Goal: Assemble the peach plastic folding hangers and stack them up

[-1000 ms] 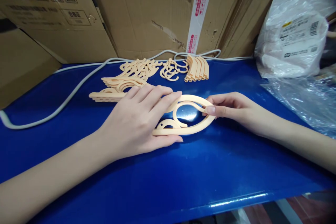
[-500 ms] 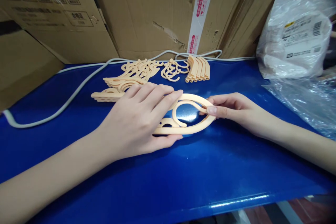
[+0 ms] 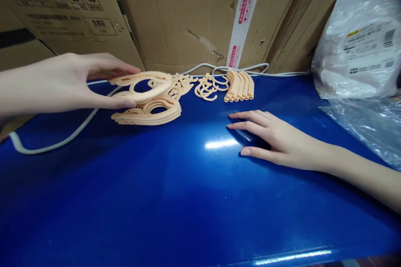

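Note:
My left hand (image 3: 75, 81) is raised at the left and pinches a peach plastic folded hanger (image 3: 147, 87) between thumb and fingers, holding it just above a stack of the same folded hangers (image 3: 150, 114) on the blue table (image 3: 188, 200). My right hand (image 3: 269, 139) lies flat on the table to the right of centre, fingers stretched out and holding nothing. Behind the stack lie a pile of loose peach hanger parts (image 3: 178, 83), a cluster of small hooks (image 3: 208, 86) and a row of curved arm pieces (image 3: 240, 85).
Cardboard boxes (image 3: 188, 12) wall off the back of the table. A white cable (image 3: 59, 139) runs along the back and curves down the left side. Clear plastic bags (image 3: 360, 46) sit at the right, one spreading over the table's right edge.
My left hand lifted the folded hanger from the middle of the table and carried it left and back, over the stack. My right hand let go of it and now rests flat.

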Available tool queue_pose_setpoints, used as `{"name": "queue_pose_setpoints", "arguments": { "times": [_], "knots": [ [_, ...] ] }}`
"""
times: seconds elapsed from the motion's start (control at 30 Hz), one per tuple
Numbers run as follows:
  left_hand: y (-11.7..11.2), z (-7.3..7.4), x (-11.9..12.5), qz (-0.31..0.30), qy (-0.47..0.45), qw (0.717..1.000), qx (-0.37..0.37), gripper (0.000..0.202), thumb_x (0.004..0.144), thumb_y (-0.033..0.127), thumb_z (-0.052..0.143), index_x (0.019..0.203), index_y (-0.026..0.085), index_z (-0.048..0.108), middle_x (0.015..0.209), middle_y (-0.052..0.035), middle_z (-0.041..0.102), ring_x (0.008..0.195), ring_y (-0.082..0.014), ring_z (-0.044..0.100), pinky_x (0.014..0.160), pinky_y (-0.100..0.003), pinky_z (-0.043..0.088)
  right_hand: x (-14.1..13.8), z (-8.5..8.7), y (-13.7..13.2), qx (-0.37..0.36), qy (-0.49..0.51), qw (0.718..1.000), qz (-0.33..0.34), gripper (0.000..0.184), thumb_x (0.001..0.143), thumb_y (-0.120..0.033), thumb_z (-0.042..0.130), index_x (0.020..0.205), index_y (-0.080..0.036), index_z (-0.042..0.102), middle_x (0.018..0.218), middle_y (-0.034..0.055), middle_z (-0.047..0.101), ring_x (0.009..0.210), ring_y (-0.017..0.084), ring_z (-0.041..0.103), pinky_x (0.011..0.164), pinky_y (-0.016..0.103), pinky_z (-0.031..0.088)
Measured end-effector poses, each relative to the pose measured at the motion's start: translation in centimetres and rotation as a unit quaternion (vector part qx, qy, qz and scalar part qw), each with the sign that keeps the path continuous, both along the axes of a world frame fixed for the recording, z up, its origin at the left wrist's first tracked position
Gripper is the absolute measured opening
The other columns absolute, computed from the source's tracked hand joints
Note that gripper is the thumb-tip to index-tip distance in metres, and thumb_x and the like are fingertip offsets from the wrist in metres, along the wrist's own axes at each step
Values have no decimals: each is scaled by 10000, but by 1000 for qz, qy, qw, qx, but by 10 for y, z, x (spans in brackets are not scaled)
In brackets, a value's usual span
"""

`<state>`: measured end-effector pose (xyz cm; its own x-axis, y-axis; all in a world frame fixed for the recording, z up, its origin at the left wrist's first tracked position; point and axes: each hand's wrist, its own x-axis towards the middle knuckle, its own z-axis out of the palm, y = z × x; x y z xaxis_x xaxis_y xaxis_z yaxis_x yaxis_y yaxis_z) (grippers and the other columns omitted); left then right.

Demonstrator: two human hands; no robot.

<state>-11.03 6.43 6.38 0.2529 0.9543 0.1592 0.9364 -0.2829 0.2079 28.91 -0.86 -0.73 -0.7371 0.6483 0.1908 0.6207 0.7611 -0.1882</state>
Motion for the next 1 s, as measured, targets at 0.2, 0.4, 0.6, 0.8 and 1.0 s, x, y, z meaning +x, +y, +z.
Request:
{"name": "queue_pose_setpoints", "arguments": {
  "times": [0.2, 0.4, 0.6, 0.8, 1.0],
  "knots": [
    [12, -9, -12, -45, 55, 997, -27, 895, 515, 854, 645, 1247, 340, 664, 1247, 59, 690, 1122, -303, 659, 1006, -455, 463, 3, -1, -3, -4, -10, 1000, -5, 536, 995, -541, 501, 1402, -196, 556, 1515, 162, 493, 1326, 313, 526, 1062, 511, 433],
    [4, -8, 5, -48, 97, 994, -27, 899, 517, 862, 592, 1251, 350, 672, 1240, 72, 689, 1090, -282, 662, 931, -370, 469, 4, 1, -4, -6, -8, 1000, -4, 541, 991, -541, 506, 1408, -199, 552, 1513, 161, 497, 1326, 314, 526, 1068, 510, 432],
    [-2, -5, 20, -17, 98, 993, -65, 962, 490, 864, 562, 1280, 322, 657, 1270, 53, 679, 1134, -283, 638, 958, -355, 447, 3, 1, -4, -9, -10, 1000, -3, 541, 994, -543, 500, 1406, -198, 555, 1513, 160, 496, 1330, 312, 522, 1074, 507, 430],
    [-2, -6, 22, -32, 86, 993, -69, 928, 532, 821, 578, 1295, 299, 651, 1309, 32, 674, 1145, -287, 628, 998, -381, 429, 3, 1, -5, -15, 0, 1000, -3, 537, 986, -533, 520, 1410, -205, 557, 1515, 161, 496, 1331, 319, 525, 1076, 521, 433],
    [-3, -6, 20, -35, 81, 993, -76, 869, 573, 767, 609, 1307, 302, 642, 1328, 7, 670, 1145, -293, 630, 988, -385, 435, 3, 2, -5, -18, -4, 1000, -2, 531, 989, -536, 514, 1415, -221, 549, 1518, 158, 493, 1334, 323, 523, 1072, 533, 435]
  ]
}}
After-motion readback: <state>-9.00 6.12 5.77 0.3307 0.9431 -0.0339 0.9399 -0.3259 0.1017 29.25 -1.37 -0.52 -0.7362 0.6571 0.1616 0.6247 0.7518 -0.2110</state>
